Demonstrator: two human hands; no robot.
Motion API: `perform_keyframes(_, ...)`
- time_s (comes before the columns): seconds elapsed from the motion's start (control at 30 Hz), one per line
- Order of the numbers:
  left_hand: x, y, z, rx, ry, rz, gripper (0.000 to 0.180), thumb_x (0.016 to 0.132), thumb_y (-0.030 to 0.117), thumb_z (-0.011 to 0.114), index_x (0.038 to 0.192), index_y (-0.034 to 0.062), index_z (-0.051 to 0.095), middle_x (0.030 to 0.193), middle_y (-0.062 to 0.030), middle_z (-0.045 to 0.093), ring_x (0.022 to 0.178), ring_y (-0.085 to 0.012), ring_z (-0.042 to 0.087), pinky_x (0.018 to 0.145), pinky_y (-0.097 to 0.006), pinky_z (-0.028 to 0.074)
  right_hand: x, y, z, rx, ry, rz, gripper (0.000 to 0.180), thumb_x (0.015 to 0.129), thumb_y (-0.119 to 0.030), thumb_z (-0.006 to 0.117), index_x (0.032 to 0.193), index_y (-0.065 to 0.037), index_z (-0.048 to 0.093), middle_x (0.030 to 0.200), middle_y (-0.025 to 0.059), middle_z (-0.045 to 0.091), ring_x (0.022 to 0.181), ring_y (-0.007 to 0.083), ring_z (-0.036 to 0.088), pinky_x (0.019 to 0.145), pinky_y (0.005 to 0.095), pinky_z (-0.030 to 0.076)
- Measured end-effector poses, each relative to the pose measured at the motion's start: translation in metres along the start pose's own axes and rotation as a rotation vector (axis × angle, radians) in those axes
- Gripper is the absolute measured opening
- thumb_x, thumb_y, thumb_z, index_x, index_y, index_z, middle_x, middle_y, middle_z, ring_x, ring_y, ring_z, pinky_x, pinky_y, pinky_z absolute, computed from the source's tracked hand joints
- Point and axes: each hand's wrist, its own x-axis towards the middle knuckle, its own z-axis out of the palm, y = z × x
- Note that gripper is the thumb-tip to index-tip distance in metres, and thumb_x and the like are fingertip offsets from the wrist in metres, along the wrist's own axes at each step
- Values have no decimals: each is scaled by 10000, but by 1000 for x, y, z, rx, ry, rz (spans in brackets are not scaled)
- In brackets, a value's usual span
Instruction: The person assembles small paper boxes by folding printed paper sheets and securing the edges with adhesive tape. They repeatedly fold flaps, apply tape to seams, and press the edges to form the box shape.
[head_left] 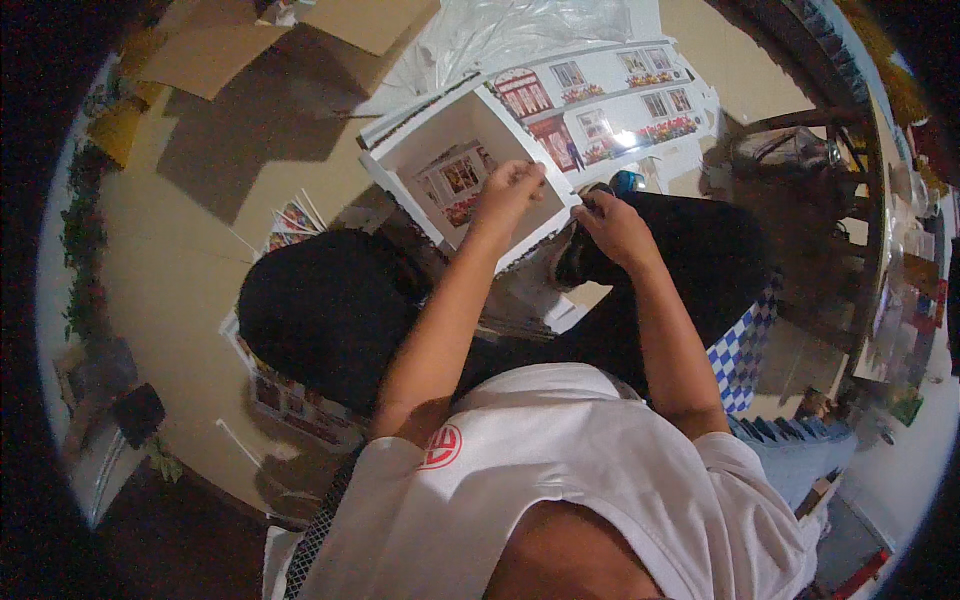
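Observation:
Between my knees stands a white open-topped box (552,176), tilted so that I look down into it. Inside it lies a printed picture of windows and flowers (460,180). My left hand (512,192) reaches over the opening near the right wall. Its fingers are curled together, and whatever they may hold is too small to make out. At the box's right corner my right hand (617,228) is closed, thumb and fingertips pinching the rim. Just beyond the box lie glossy printed sheets (610,105) with house fronts, windows and flower boxes.
Brown cardboard flaps (215,60) rise at the far left, with clear plastic wrap (500,40) beside them. More printed pieces (295,220) lie by my left knee. A dark wooden stool or rack (820,230) stands at the right, near a blue-and-white checked cloth (745,345).

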Motion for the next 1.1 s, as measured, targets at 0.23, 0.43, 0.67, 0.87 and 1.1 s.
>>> perform_keyframes(0.23,36,26,-12,-81,118,140,220,822,194,672,970,47,601,789,-12,613,709,-89,558,633,-252,442,-7,-8,-8,-119,-79,69,374,824,-400,608,994,-73,674,987,168,669,921,342,642,810,432,498)
perform_keyframes(0.43,34,15,-2,168,-118,-3,143,766,72,628,908,55,619,802,-4,618,670,-77,542,583,-235,419,-20,-6,-8,10,-315,68,355,873,-393,557,975,-69,663,944,175,670,887,360,645,786,449,500)
perform_keyframes(0.67,44,-4,4,106,-261,-81,212,796,115,620,1002,65,604,833,-9,627,663,-79,547,581,-220,419,29,-11,11,209,208,50,440,888,-417,566,1065,-15,582,981,195,653,911,347,635,783,401,481)
perform_keyframes(0.87,45,27,27,-321,-30,-108,192,877,235,625,949,60,597,715,-3,599,586,-88,554,512,-220,417,67,6,47,536,182,35,423,862,-353,603,1090,2,562,939,191,651,846,271,642,765,363,489)
perform_keyframes(1.1,86,16,27,-97,233,-62,261,841,285,693,794,38,621,690,-40,623,493,-92,517,395,-223,348,71,8,49,782,159,28,420,766,-274,707,1075,-15,592,1005,201,643,934,289,637,805,365,494)
